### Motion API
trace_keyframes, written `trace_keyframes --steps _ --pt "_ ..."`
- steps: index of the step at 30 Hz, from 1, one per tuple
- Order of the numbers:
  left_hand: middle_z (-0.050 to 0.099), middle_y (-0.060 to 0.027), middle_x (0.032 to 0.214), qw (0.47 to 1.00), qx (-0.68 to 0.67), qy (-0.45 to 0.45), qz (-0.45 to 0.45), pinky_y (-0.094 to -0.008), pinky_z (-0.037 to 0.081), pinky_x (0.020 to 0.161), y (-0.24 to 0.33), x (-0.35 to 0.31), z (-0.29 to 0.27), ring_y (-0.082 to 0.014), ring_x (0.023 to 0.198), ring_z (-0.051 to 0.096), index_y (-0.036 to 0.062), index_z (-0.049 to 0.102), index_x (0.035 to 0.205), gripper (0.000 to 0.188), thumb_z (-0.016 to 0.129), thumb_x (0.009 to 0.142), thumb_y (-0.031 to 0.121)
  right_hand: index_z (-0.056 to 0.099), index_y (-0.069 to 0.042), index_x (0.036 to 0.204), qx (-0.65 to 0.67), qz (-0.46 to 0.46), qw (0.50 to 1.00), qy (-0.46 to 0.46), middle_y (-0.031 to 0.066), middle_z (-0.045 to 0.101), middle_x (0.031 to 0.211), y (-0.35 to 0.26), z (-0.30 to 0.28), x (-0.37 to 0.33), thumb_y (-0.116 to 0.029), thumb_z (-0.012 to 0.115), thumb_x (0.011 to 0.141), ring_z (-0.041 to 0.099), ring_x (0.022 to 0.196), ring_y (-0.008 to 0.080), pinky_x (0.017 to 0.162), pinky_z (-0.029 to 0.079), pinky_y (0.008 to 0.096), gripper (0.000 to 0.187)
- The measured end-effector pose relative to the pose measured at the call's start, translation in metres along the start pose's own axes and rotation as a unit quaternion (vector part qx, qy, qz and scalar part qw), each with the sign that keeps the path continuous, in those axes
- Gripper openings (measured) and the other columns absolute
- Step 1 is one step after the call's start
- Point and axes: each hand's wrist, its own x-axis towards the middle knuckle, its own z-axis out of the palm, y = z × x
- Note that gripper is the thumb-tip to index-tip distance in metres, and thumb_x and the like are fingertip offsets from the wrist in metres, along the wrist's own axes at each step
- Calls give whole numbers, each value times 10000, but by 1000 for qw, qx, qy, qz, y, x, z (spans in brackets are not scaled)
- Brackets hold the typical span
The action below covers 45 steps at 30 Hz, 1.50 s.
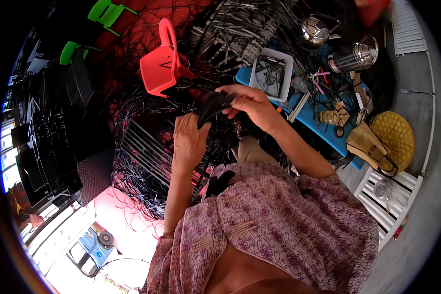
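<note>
In front of my body, both hands are on a small bundle of flat black strips (214, 105). My right hand (251, 104) grips its right end, with the fingers bent around the strips. My left hand (188, 140) is closed at the lower left end, back of the hand upward. What the left fingertips press on is partly hidden. Below the hands lies a large tangle of loose black strips (137, 110). A dark slatted frame (152, 149) shows among them, left of my left hand.
A red plastic chair (157, 73) stands ahead, with a green chair (105, 13) beyond. On the right, a blue table (323, 122) carries a white bin (290, 68), a metal kettle (314, 32) and scissors. A yellow woven basket (401, 139) and tan bag (366, 147) are near a white slatted rack (384, 203).
</note>
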Motion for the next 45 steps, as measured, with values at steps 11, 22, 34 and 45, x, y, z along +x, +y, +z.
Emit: trace_keyframes --steps 11,22,34,45 --pt "496 -55 583 852 -399 -116 -317 -274 399 505 -79 10 74 -140 514 482 30 481 740 441 433 1001 382 461 29 1329 -523 21 697 491 248 563 1216 128 -473 168 -282 829 646 570 1093 389 931 470 429 835" --pt "538 -19 615 827 -385 -169 -374 -267 392 554 -87 26 104 -111 578 500 33 534 755 366 475 985 311 417 -55 1357 -588 280 609 453 194 532 1276 133 -513 229 -415 803 685 502 1176 406 938 453 490 854" --pt "511 -13 596 822 -422 -146 -352 -257 363 524 -73 38 85 -106 552 470 50 507 696 363 457 985 264 666 -62 821 -326 -96 799 496 -43 540 631 -5 -495 159 -318 710 824 447 510 69 462 331 248 260" --pt "417 19 594 812 -484 -95 -312 -243 304 479 -43 -17 29 -80 514 378 67 443 742 298 461 996 223 607 0 1176 -230 -123 950 169 -76 401 616 -290 -187 131 -334 494 950 296 448 7 397 208 185 419"
